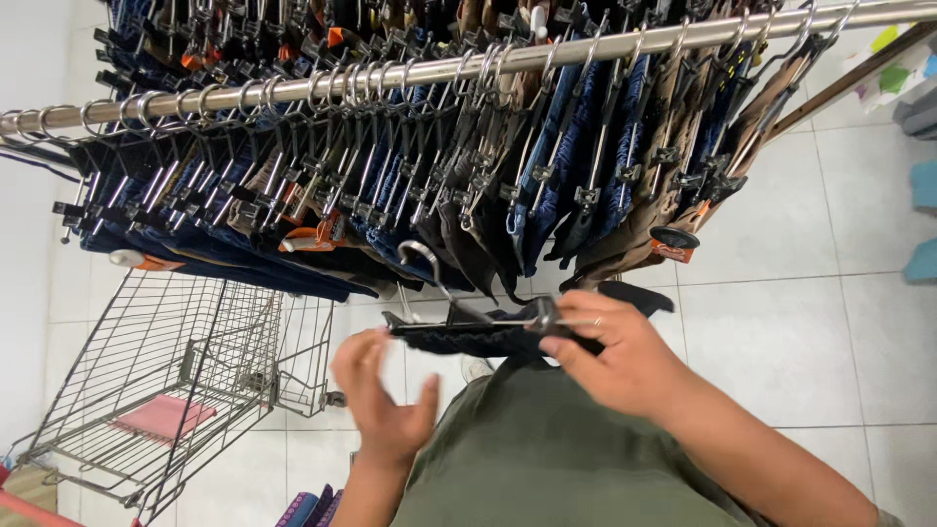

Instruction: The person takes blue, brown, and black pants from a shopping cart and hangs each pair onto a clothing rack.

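My right hand [615, 356] grips a dark clip hanger [459, 314] with a dark blue garment [478, 339] clipped to it, held level below the rail. The hanger's metal hook [422, 256] points up toward the rack. My left hand [383, 405] is open, fingers spread, just under the left end of the hanger and not clearly touching it. Above, a long metal rail [439, 70] carries several hangers with blue, dark and brown trousers [556, 185].
A wire shopping trolley [176, 381] stands at the lower left with a pink item [161, 417] in it. White floor tiles [800, 322] spread to the right. Coloured items [922, 185] sit at the right edge. My olive shirt [547, 459] fills the bottom.
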